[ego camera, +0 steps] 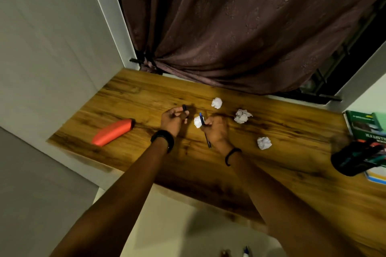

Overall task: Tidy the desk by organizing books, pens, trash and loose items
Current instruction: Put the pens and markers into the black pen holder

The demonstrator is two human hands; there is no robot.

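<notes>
Left hand (173,120) pinches a dark cap (184,108), right hand (216,129) grips the pen (202,119); paper balls (242,116) mid-desk (271,173) remain uncleared.

Blue pen (202,120): slim, tip up, pinched in the right hand (216,129) over the desk (146,94) centre. Dark cap (184,108): pinched in the left hand (172,120) beside it. Four crumpled white paper balls (242,116): scattered mid-desk. Red case (113,131): flat, desk's left end. Black pen holder (353,158), tilted, and stacked books (363,125): desk's right end.
</notes>
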